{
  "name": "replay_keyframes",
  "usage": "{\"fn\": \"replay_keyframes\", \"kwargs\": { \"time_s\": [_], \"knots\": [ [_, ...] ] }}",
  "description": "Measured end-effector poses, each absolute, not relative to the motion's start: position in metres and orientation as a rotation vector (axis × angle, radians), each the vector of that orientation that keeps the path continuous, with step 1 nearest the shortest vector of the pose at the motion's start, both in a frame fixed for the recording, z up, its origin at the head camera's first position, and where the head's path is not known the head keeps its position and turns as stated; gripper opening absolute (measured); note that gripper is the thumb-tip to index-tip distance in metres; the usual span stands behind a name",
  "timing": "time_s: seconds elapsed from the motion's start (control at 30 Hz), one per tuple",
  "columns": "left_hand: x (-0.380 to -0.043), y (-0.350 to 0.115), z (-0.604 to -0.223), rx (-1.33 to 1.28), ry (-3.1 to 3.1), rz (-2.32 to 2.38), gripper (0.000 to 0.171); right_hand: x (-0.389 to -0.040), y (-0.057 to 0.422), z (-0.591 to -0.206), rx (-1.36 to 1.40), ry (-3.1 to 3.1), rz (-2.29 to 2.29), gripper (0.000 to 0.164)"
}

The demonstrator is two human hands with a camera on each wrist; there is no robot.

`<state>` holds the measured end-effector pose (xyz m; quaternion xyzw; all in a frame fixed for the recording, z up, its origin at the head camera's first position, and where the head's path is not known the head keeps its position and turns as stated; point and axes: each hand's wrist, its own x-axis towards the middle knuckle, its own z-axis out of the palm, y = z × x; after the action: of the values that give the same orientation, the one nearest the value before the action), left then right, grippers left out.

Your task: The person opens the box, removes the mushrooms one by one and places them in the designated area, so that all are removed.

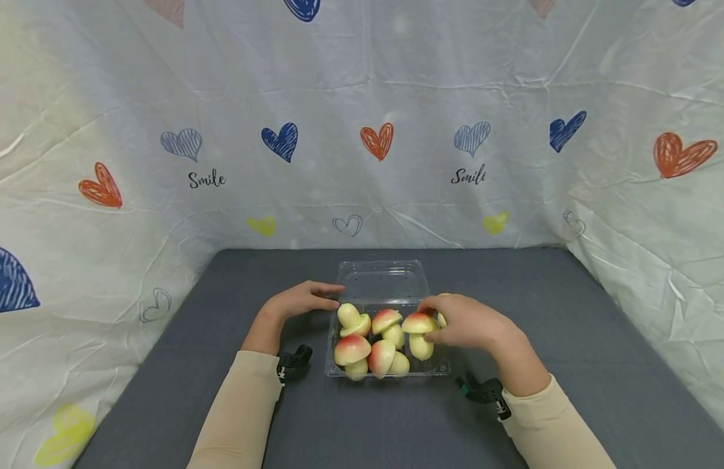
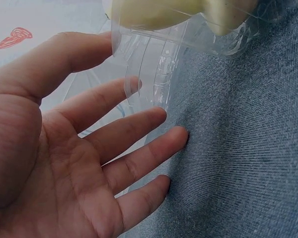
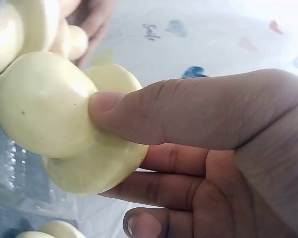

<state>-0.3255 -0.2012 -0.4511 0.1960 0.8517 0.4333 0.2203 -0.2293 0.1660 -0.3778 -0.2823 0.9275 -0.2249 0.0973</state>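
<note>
A clear plastic clamshell box point(image 1: 429, 372) lies on the table with its lid point(image 1: 382, 279) folded back. Inside it are several mushroom-shaped pieces point(image 1: 351, 350) with pale yellow stems and red-tinged caps. My right hand point(image 1: 470, 322) pinches one toy-like mushroom point(image 3: 44, 106) at the box's right side, thumb at the join of stem and cap, fingers behind the cap. At the box's far left corner is my left hand point(image 1: 300, 299), fingers extended. In the left wrist view its thumb point(image 2: 79, 52) touches the box's edge, and the other fingers spread loosely beside the clear plastic.
Dark grey cloth covers the table point(image 1: 374, 423). Behind and on both sides hangs a white curtain point(image 1: 420, 85) printed with hearts and words. Another mushroom point(image 1: 442, 319) shows partly behind my right hand. Both wrists wear black straps point(image 1: 295, 357).
</note>
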Motion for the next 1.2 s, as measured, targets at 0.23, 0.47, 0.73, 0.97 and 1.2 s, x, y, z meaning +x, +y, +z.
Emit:
{"fn": "replay_keyframes", "kwargs": {
  "time_s": [0.23,0.47,0.73,0.97,1.2],
  "knots": [
    [-0.326,-0.201,-0.452,0.529,2.352,1.203,0.061,-0.230,0.180,-0.368,-0.808,2.772,-0.729,0.038],
    [-0.326,-0.200,-0.452,0.532,2.354,1.205,0.061,-0.231,0.197,-0.363,-0.748,2.797,-0.807,0.036],
    [-0.325,-0.200,-0.453,0.511,2.359,1.207,0.061,-0.236,0.218,-0.360,-0.653,2.852,-0.804,0.044],
    [-0.325,-0.200,-0.452,0.514,2.357,1.209,0.062,-0.243,0.232,-0.363,-0.547,2.894,-0.779,0.046],
    [-0.326,-0.201,-0.451,0.537,2.347,1.206,0.062,-0.254,0.246,-0.372,-0.467,2.905,-0.793,0.047]
  ]
}}
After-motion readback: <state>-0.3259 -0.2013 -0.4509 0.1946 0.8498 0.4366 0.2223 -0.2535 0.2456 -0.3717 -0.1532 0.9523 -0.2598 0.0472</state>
